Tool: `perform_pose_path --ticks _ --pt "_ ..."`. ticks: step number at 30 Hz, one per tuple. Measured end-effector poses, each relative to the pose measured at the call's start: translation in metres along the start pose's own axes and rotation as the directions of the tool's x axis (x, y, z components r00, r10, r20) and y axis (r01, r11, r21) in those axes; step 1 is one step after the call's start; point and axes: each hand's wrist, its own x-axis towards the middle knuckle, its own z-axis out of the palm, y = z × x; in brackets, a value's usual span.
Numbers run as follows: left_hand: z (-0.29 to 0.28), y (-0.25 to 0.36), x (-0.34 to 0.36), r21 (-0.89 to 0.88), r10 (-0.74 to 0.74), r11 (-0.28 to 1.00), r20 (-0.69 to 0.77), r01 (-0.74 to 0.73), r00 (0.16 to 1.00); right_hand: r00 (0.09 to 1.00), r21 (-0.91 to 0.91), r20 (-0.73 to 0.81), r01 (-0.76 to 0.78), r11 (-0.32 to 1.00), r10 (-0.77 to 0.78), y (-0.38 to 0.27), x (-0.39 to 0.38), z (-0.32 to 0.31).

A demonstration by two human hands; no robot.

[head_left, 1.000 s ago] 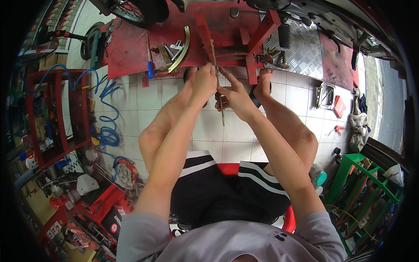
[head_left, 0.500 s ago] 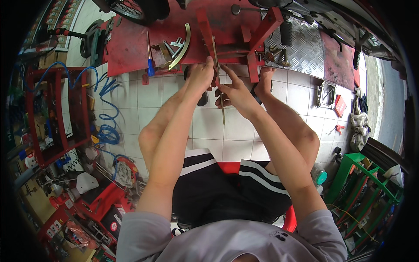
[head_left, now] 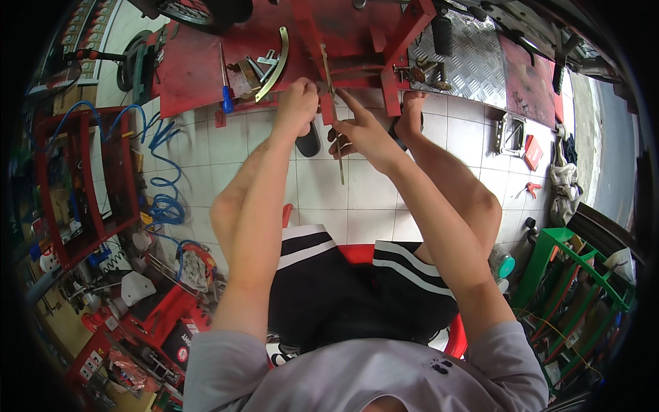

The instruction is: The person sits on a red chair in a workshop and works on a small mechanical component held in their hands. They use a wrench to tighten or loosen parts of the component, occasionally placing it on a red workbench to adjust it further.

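A long, thin, brownish strip (head_left: pixel 341 172) runs upright beside the red metal frame (head_left: pixel 405 34) at the edge of the red bench. My right hand (head_left: pixel 367 141) has its thumb and lower fingers closed around the strip, while its index finger points up along it. Left of the strip, my left hand (head_left: pixel 296 103) is curled like a fist near the bench edge, apart from the strip; whatever it may hold is hidden. Behind that hand, a curved yellowish metal strip (head_left: pixel 278 72) lies on the bench. A screwdriver (head_left: pixel 226 99) with a blue handle lies further left.
A motorcycle wheel (head_left: pixel 206 14) stands at the back of the bench (head_left: pixel 185 75). A blue coiled hose (head_left: pixel 165 206) hangs by a red rack (head_left: pixel 86 185) at left. To the right are a green rack (head_left: pixel 549 264) and a red box (head_left: pixel 533 152) on the tiled floor.
My left hand has come away from the strip and moved left, its fingers now curled. My right hand stays on the strip. The whole view has shifted slightly.
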Motion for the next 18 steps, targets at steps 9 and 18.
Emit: perform_pose_path --ticks 9,18 --pt "0.005 -0.012 0.003 -0.132 0.101 0.987 0.097 -0.088 0.99 0.999 -0.083 0.036 -0.011 0.996 0.014 -0.01 0.003 -0.009" --pt "0.013 -0.01 -0.009 -0.275 0.063 0.96 0.051 -0.047 0.997 0.999 -0.087 0.04 0.021 0.996 -0.018 -0.01 0.0 -0.009"
